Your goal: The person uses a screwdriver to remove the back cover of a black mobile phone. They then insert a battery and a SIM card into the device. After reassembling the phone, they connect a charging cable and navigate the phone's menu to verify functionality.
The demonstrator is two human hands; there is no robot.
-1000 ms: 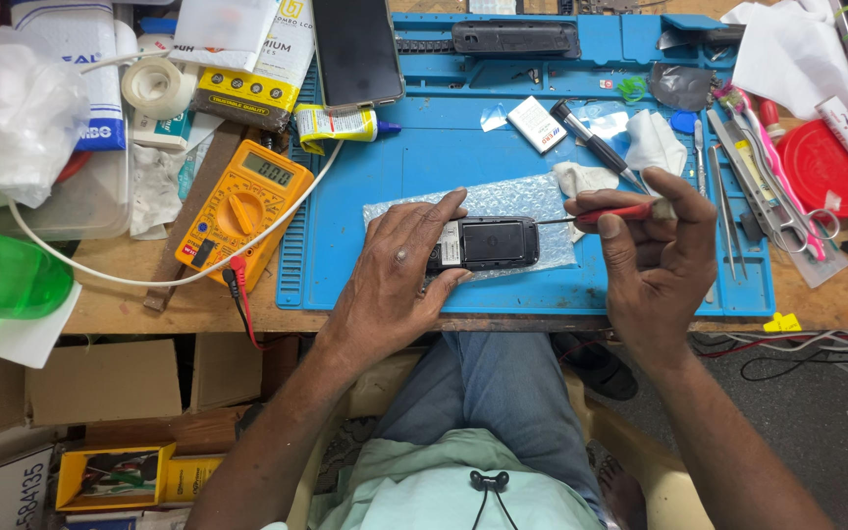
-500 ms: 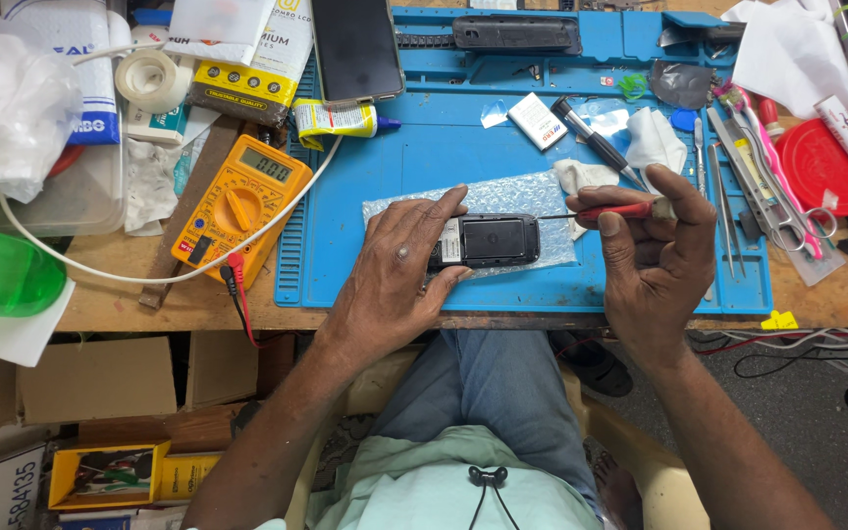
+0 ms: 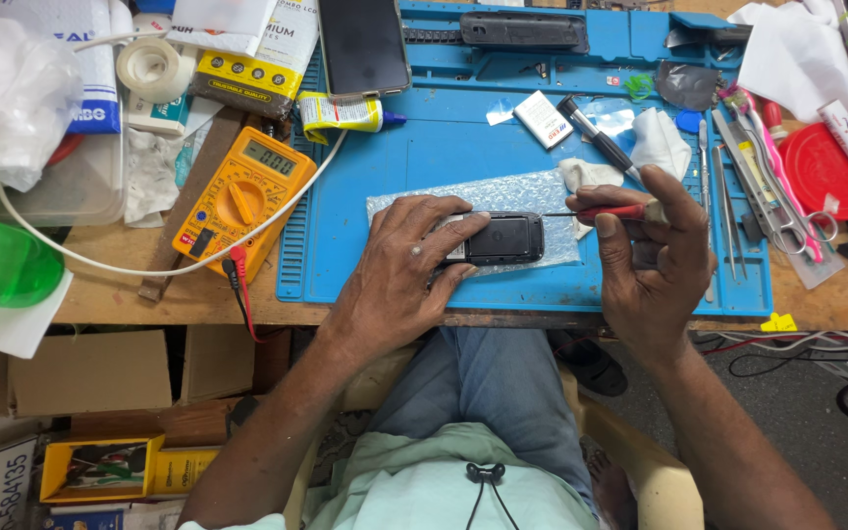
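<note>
A small black phone (image 3: pixel 503 238) lies back-up on a piece of bubble wrap (image 3: pixel 503 194) spread over the blue work mat (image 3: pixel 424 157). My left hand (image 3: pixel 406 263) presses down on the phone's left part and holds it still. My right hand (image 3: pixel 652 255) grips a thin red-handled screwdriver (image 3: pixel 612 210) held level, its metal tip pointing left at the phone's upper right corner.
An orange multimeter (image 3: pixel 239 201) with red and black leads lies left of the mat. A black-screened smartphone (image 3: pixel 363 44), a glue tube (image 3: pixel 338 113), tape roll (image 3: pixel 152 67), second screwdriver (image 3: pixel 596 139), tweezers and scissors (image 3: pixel 772 201), and a red lid (image 3: pixel 821 169) surround the mat.
My right hand has shifted slightly, bringing the screwdriver tip to the phone's corner. My left hand stays on the phone.
</note>
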